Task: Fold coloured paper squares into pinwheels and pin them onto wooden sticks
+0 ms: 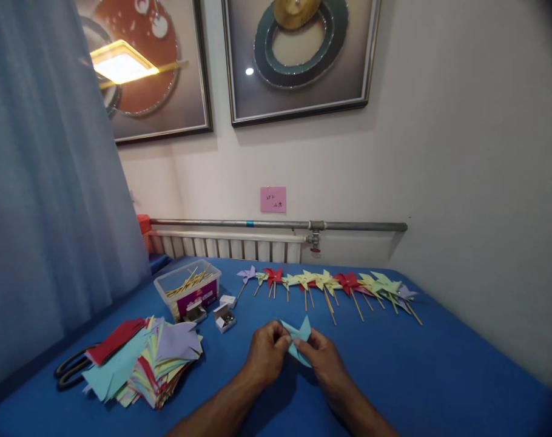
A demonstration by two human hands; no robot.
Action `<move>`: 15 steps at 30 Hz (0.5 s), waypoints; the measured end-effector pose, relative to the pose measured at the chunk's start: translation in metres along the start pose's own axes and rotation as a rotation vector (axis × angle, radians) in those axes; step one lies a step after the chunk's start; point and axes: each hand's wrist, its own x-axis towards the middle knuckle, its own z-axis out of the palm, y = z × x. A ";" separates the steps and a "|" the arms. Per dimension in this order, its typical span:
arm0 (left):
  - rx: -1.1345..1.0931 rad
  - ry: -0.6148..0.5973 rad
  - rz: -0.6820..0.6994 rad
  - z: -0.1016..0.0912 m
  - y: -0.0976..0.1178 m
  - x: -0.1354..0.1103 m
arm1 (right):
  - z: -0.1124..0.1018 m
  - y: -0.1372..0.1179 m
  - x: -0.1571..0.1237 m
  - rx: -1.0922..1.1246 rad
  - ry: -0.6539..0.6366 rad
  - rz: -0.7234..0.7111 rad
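Observation:
A light blue paper piece [298,337], folded into points, is held between both hands just above the blue table [440,376]. My left hand [267,353] pinches its left side with fingers closed. My right hand [324,358] grips its right and lower edge, fingers closed too. Behind the hands lies a row of several finished paper pinwheels [330,283] on wooden sticks, in purple, red, yellow and green.
A stack of coloured paper squares [148,361] lies at the left, with scissors [71,369] beside it. A clear plastic tub of wooden sticks [188,291] and two small open boxes [224,317] stand behind the stack. A radiator and pipe [276,226] run along the wall.

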 end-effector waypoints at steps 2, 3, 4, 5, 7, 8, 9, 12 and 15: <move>-0.016 0.016 0.007 0.001 -0.002 0.000 | 0.001 0.000 -0.001 0.013 0.005 -0.007; -0.021 0.017 0.007 0.001 -0.003 0.000 | 0.001 0.000 -0.001 0.019 0.013 -0.011; -0.021 0.016 0.003 0.002 -0.004 0.000 | 0.002 -0.001 -0.002 0.026 0.020 -0.010; -0.018 0.012 -0.001 0.002 -0.005 0.000 | 0.002 -0.001 -0.002 0.032 0.025 -0.007; -0.011 0.000 -0.002 0.002 -0.006 0.000 | 0.001 -0.001 -0.003 0.038 0.034 0.000; -0.006 -0.004 0.000 0.001 -0.006 0.000 | 0.000 0.000 -0.002 0.032 0.039 0.006; -0.001 -0.007 0.003 0.001 -0.005 -0.001 | -0.001 0.000 -0.002 0.019 0.045 0.011; 0.013 0.004 0.006 0.001 -0.003 -0.002 | -0.002 0.003 0.000 -0.030 0.060 0.025; 0.024 0.014 -0.001 0.000 -0.001 -0.002 | -0.002 0.005 0.001 -0.023 0.041 0.026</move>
